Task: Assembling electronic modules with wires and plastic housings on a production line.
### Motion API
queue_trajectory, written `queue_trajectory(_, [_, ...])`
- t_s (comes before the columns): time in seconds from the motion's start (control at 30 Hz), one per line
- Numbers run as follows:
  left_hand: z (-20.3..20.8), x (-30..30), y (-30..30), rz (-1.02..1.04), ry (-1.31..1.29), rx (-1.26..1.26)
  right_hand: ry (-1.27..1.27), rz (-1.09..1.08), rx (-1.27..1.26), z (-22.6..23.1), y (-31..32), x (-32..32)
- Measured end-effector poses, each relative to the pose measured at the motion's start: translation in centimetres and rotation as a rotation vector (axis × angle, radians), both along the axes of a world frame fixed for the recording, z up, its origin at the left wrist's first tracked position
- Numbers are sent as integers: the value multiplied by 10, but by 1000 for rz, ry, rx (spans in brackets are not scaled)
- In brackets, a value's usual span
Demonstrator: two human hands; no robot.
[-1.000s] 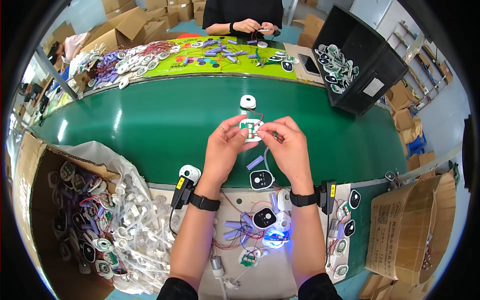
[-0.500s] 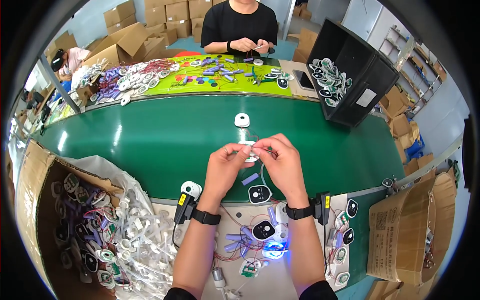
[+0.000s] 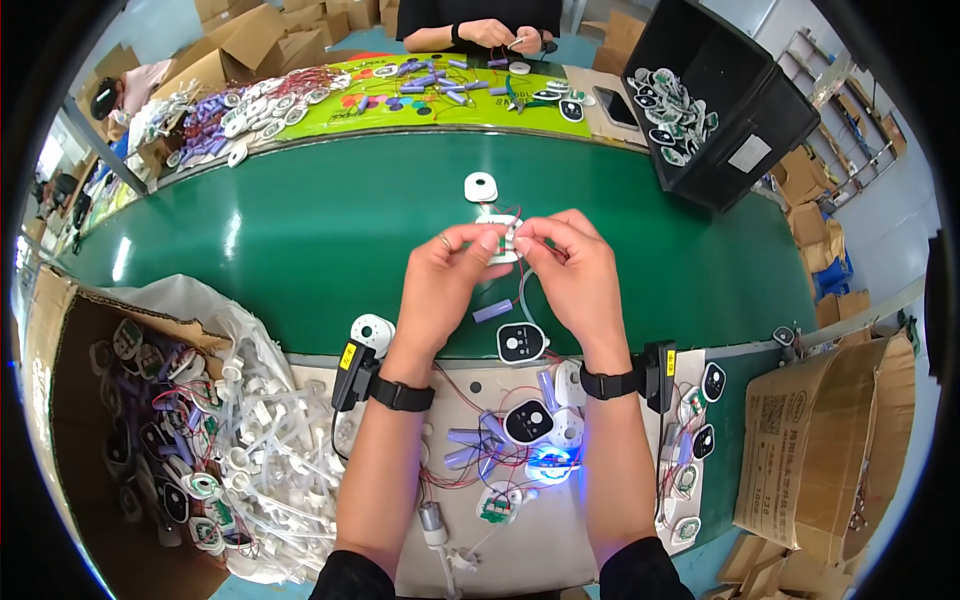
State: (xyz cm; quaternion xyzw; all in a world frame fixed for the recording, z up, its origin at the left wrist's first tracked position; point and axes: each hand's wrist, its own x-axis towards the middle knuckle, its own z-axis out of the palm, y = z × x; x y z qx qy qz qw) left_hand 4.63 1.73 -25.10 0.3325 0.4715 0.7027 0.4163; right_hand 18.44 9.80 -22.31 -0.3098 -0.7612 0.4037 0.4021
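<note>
Circuit board [image 3: 504, 246], green on a white plate, one item: sitting between the two hands, over the middle of the green desk [image 3: 330, 230]. Left hand [image 3: 438, 285]: fingers and thumb clamping on its left side. Right hand [image 3: 572, 280]: thumb and forefinger pressing together at its right edge, seemingly gripping a thin wire [image 3: 517, 217]; the exact contact is too small to tell.

Loose parts nearby: white cover [image 3: 481, 187], lying just beyond the board; purple battery [image 3: 492, 311], lying nearer the body; black-faced cover [image 3: 521, 343], resting at the desk's near edge. Between the forearms: more batteries [image 3: 463, 437], lying among red wires beside a glowing blue light [image 3: 551, 463].

Risks, as judged: a joint could be giving way if the right hand is pulling too hard; a slipping wire end could be touching a neighbouring contact and shorting; trailing wire could be dragging the loose battery along.

Labels and writing: white label [image 3: 749, 154] showing on the black bin [image 3: 785, 115]; yellow labels [image 3: 347, 356] marking the wrist devices [image 3: 655, 390]; dark printing and a square code covering the right-hand carton [image 3: 800, 500]; lettering running across the yellow-green mat [image 3: 330, 118].
</note>
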Motion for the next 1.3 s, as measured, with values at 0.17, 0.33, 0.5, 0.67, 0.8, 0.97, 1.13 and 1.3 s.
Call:
queue_trajectory(0.17, [5, -3, -1, 48, -136, 14, -34, -39, 6, -2, -2, -1])
queue_trajectory(0.33, [3, -1, -3, 25, -116, -43, -44, -46, 232, -7, -3, -4])
queue_trajectory(0.5, [3, -2, -4, 27, -102, -46, -69, -30, 180, -1, -8, -5])
queue_trajectory(0.67, [-1, 1, -1, 26, -48, -24, -79, -26, 214, -1, -6, -3])
queue_trajectory(0.8, [-1, 3, -1, 46, -30, 40, -77, -22, 230, -2, -5, -3])
queue_trajectory(0.97, [1, 2, -2, 29, -32, -29, -55, 31, 188, -4, -1, -1])
queue_trajectory(1.13, [-2, -3, -1, 28, -104, -13, -47, 2, 235, -4, -6, -6])
queue_trajectory(1.3, [-2, -3, 0, 32, -118, 9, -15, 0, 256, -7, -6, -8])
